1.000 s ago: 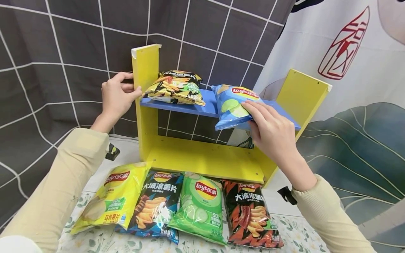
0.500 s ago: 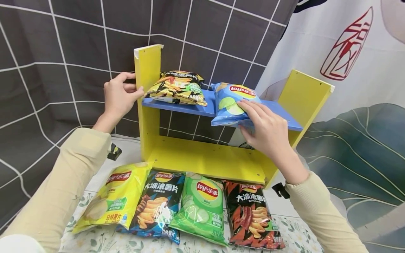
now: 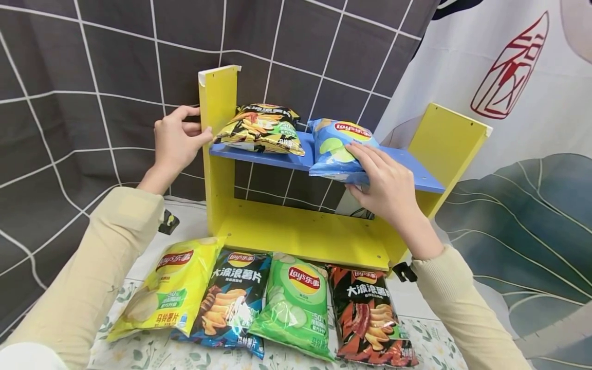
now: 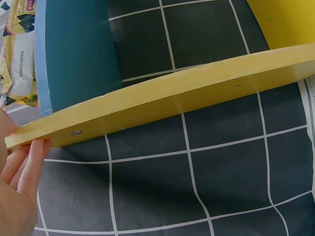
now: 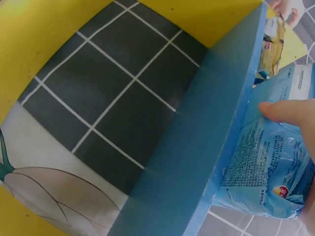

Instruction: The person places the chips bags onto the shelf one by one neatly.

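Note:
My right hand [image 3: 388,187] holds a blue Lay's chip bag [image 3: 335,149] at its right front corner, fingers on the front and thumb beneath. The bag leans back over the blue shelf board [image 3: 423,174], its lower end poking past the front edge. In the right wrist view the thumb presses the bag's printed back [image 5: 251,162]. My left hand [image 3: 178,136] pinches the front edge of the rack's yellow left side panel [image 3: 217,113], fingers behind it, as the left wrist view shows too. A black-and-gold chip bag [image 3: 261,128] lies on the board's left part.
In front of the rack lie a yellow chip bag [image 3: 168,285], a blue-black one [image 3: 226,303], a green one [image 3: 296,303] and a red-black one [image 3: 370,313]. The rack has a yellow bottom board [image 3: 300,234] and a right side panel [image 3: 446,141]. A dark gridded curtain [image 3: 125,61] hangs behind.
My right hand has moved slightly left and up with the blue chip bag, setting it further over the shelf board. The left hand keeps its hold on the side panel.

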